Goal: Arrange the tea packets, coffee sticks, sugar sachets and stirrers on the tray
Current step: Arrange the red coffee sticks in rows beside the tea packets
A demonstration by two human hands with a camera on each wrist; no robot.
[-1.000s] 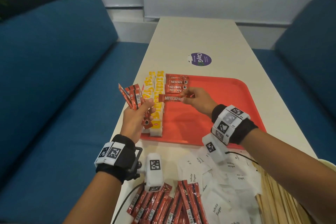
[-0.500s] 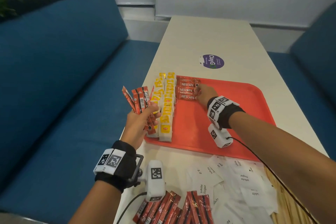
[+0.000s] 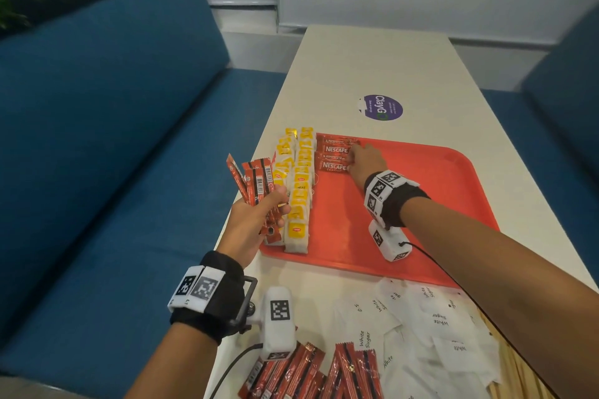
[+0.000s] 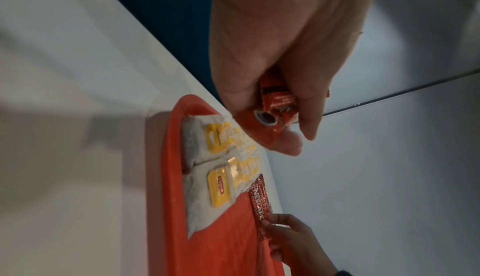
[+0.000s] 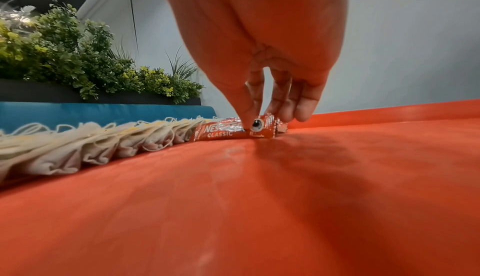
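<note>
1. We work at a long pale table (image 3: 372, 68) between blue sofas (image 3: 107, 126), with a white wall beyond and a purple sticker (image 3: 381, 107) on the far tabletop.
2. The red tray (image 3: 415, 204) holds two rows of tea packets (image 3: 299, 191) along its left side, with coffee sticks (image 3: 335, 157) laid at the far left beside them.
3. Near us lie loose coffee sticks (image 3: 311, 372), white sugar sachets (image 3: 431, 330) and wooden stirrers (image 3: 518, 389) — all off the tray.
4. Our left hand (image 3: 256, 223) grips a fan of sticks (image 3: 256, 178) above the tray's left edge.
5. Our right hand (image 3: 364, 160) rests fingertips on the nearest laid stick (image 5: 231, 132) — the right wrist view shows thumb and fingers pressing it, and a planter (image 5: 85, 62).
</note>
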